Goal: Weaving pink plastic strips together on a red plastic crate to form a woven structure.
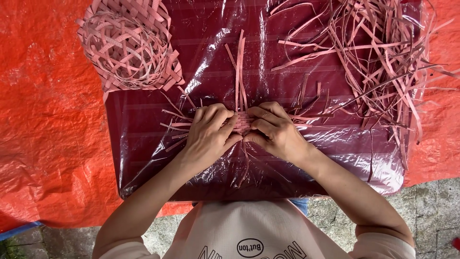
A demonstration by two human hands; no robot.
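A: Head view, item one: small woven patch (243,122) of pink strips, at the middle of the dark red board (143,158), loose ends fanning out on all sides.

B: Hands?

A: Left hand (207,135) and right hand (277,133), both pressed on the patch, fingertips bent together and pinching its strips from either side.

B: Handling note?

A: Likely best to hold the crossings flat and tight while each strip is tucked, so the weave stays square.

B: Other stock?

A: Woven basket pieces (129,45) at the board's far left corner; heap of loose strips (378,57) at the far right corner; orange tarp (43,120) beneath.
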